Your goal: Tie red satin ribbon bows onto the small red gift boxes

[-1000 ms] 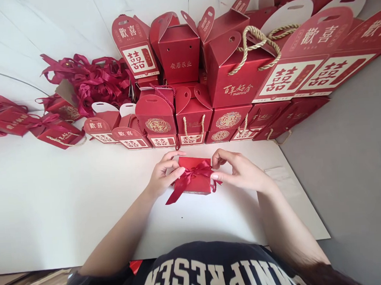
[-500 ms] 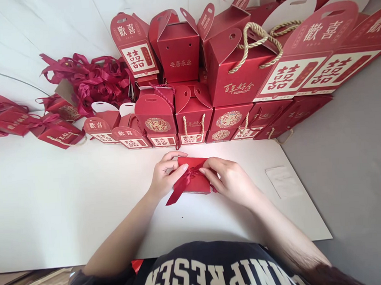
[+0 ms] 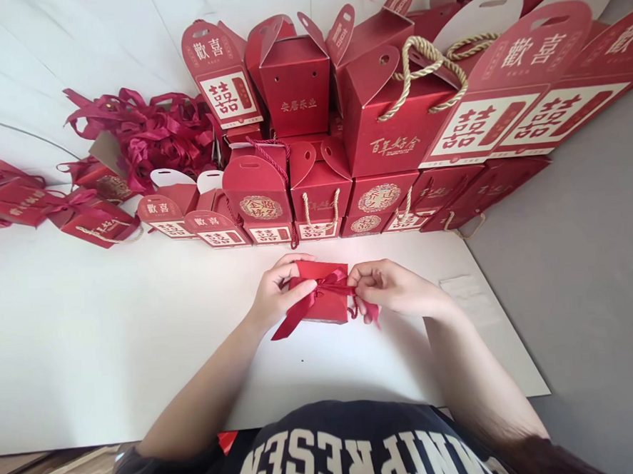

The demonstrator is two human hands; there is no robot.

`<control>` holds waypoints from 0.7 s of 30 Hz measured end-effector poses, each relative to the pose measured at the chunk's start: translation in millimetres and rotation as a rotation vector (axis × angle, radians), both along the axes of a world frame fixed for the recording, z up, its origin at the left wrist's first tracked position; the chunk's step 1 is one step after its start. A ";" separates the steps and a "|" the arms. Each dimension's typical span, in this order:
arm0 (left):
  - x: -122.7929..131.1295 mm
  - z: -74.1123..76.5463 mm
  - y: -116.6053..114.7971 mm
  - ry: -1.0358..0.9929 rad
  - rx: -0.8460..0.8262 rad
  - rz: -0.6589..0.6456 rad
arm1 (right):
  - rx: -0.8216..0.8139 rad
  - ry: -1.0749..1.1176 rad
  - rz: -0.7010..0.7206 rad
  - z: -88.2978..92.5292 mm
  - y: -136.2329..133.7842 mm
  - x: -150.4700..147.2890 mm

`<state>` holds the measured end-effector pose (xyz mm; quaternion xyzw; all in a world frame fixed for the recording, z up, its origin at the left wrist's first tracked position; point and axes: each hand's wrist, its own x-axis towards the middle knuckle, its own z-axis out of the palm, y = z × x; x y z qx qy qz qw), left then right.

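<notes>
A small red gift box (image 3: 326, 311) lies on the white table in front of me, with a dark red satin ribbon (image 3: 299, 312) crossing its top in a knot or bow. My left hand (image 3: 283, 289) grips the box's left side, its thumb pressed on the ribbon near the knot and its fingers round the far edge. At the box's right edge, my right hand (image 3: 384, 286) pinches a stretch of the ribbon pulled out from the knot. A ribbon end hangs below that hand, beside a bit of dark red cord. The other ribbon tail trails off the front left.
Stacked red gift boxes (image 3: 297, 88), some with rope handles, line the wall behind. A heap of loose ribbon (image 3: 154, 136) and several ribbon-tied boxes (image 3: 98, 218) stand at the left. A white paper (image 3: 465, 301) lies near the right edge of the white table (image 3: 87, 337).
My right hand has moved right, off the knot, drawing the ribbon out past the box's edge. My left hand stays on the box, its thumb shifted slightly toward the knot.
</notes>
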<state>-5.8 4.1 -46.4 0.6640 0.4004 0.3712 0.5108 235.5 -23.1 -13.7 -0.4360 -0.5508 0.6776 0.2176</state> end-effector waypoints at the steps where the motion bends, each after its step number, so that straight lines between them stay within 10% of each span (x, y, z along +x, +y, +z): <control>1: -0.8 0.1 -0.1 -0.007 -0.014 -0.031 | 0.001 -0.029 0.011 0.7 -0.2 1.0; 13: -8.2 3.9 6.0 -0.013 -0.063 -0.219 | 0.345 -0.507 0.349 -1.0 5.0 33.8; 21: -8.7 4.9 4.6 0.027 -0.017 -0.211 | 0.639 -0.173 -0.159 -5.2 10.6 6.4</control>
